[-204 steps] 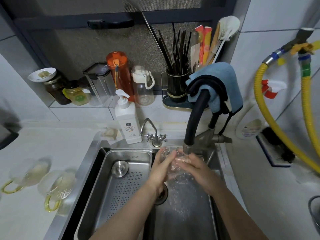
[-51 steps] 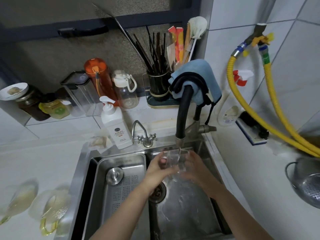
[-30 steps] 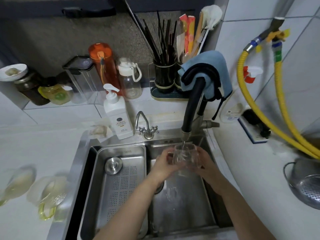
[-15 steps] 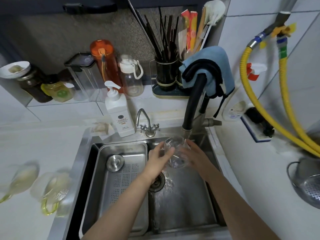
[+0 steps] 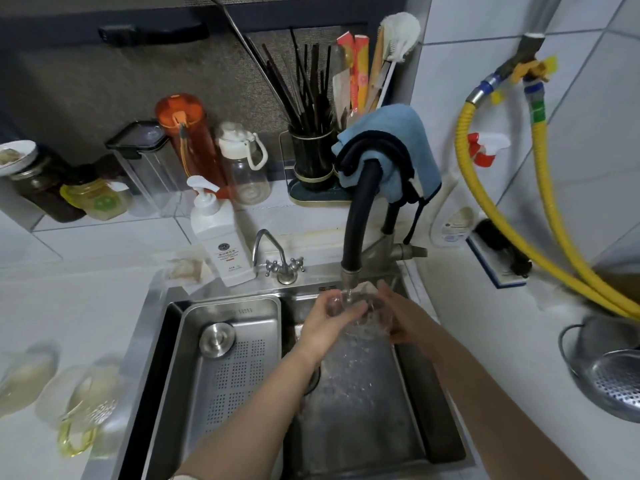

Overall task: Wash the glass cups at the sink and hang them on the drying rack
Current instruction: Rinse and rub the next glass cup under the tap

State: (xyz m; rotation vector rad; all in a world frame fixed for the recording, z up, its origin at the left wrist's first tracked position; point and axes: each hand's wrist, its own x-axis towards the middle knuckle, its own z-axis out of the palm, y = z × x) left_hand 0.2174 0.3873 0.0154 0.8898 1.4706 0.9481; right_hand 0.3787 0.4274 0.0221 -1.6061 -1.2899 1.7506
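Here, in the head view, the left hand [image 5: 330, 318] and right hand [image 5: 403, 317] both curl round a clear glass cup [image 5: 363, 308] under the black faucet spout [image 5: 358, 216], above the steel sink [image 5: 446, 441]. Two yellow-handled glass cups [image 5: 81, 407] lie on the white worktop [image 5: 86, 299], left of the sink.

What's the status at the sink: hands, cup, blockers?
Left hand and right hand both grip glass cup under running faucet. Not hung yet. Nothing blocking.
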